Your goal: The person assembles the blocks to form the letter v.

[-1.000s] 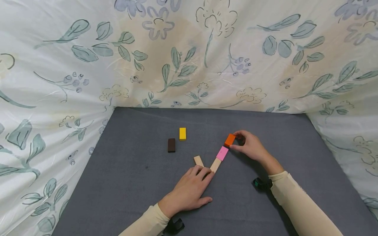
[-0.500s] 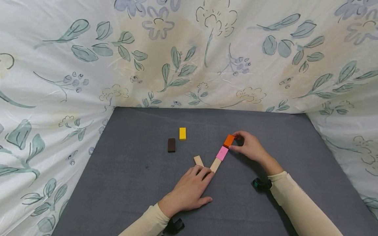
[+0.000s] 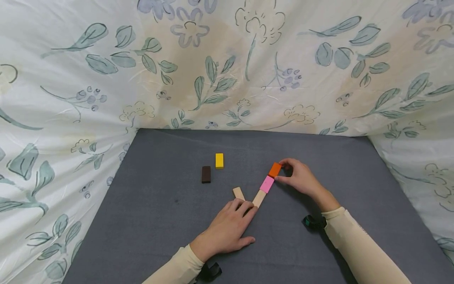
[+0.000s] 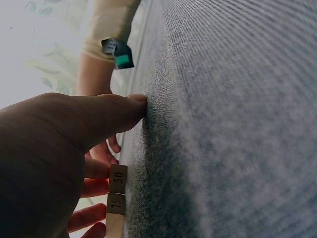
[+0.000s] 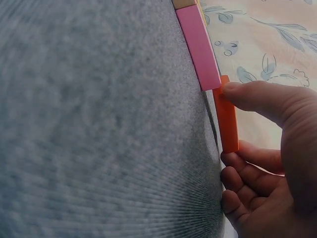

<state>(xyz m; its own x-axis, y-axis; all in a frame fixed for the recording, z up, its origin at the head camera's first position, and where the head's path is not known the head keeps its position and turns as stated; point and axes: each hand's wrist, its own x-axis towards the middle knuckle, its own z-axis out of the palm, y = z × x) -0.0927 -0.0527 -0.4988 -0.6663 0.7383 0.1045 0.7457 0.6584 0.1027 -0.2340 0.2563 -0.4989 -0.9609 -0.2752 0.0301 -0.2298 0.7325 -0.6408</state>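
My right hand [image 3: 300, 176] pinches an orange block [image 3: 275, 169] between thumb and fingers at the far end of a slanting row. In the right wrist view, the orange block [image 5: 227, 124] meets the end of a pink block [image 5: 199, 47]. Below the pink block [image 3: 267, 184] in the head view, the row continues with a plain wooden block [image 3: 259, 198]. My left hand [image 3: 227, 228] lies with its fingertips on the near end of the row, hiding part of it. A second plain wooden block [image 3: 238, 193] angles up-left from under those fingers. Printed numbers mark two wooden block ends [image 4: 118, 178] in the left wrist view.
A yellow block [image 3: 219, 161] and a dark brown block [image 3: 206, 174] lie apart, left of the row. Grey cloth [image 3: 159, 221] covers the table. A floral curtain [image 3: 227, 79] rises behind it and along both sides.
The orange block has shifted slightly down-left with my right hand, closer in line with the pink block. My left hand has stayed in place.
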